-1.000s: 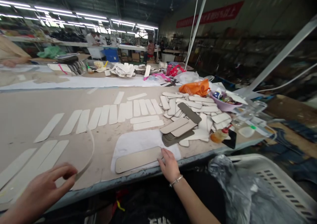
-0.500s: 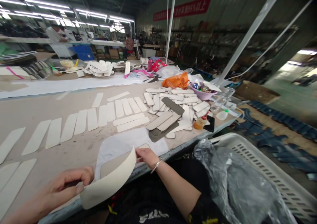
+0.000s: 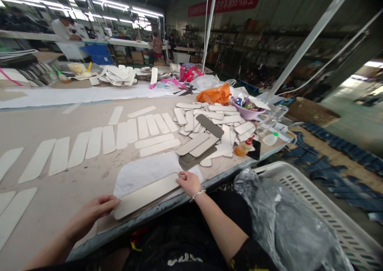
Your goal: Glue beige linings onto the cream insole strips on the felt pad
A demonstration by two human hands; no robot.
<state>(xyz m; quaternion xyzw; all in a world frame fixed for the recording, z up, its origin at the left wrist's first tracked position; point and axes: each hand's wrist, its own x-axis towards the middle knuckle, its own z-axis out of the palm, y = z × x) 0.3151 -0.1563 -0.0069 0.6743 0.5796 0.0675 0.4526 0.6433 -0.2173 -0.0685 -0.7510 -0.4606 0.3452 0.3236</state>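
Cream, smooth and faintly shiny, a long strip (image 3: 148,195) with rounded corners lies aslant at the lower centre of the frame, and we have a hand at each end. Our left hand (image 3: 103,207) is half curled at its lower-left end, thumb and fingers close together; we cannot tell whether they pinch it or only touch it. Our right hand (image 3: 189,183) is bent at the upper-right end, fingertips against the corner (we cannot tell if the thumb grips beneath), a metal bracelet (image 3: 197,195) round the wrist.

Partly under the strip we see a soft white sheet (image 3: 143,169), spread on the beige, speckled tabletop (image 3: 89,183). Flat white strips (image 3: 94,142) run in rows across the left, and right of centre a loose pile (image 3: 221,119) of pale, round-ended pieces has a grey piece (image 3: 210,126) on top. Beside it stands a red-tipped bottle (image 3: 243,147) with amber contents. Farther up, a lilac bowl (image 3: 248,114) holds a jumble too small to name, near a crumpled orange bag (image 3: 214,94). At the lower right, a slotted pale basket (image 3: 299,173) holds crinkled, translucent plastic (image 3: 287,219).
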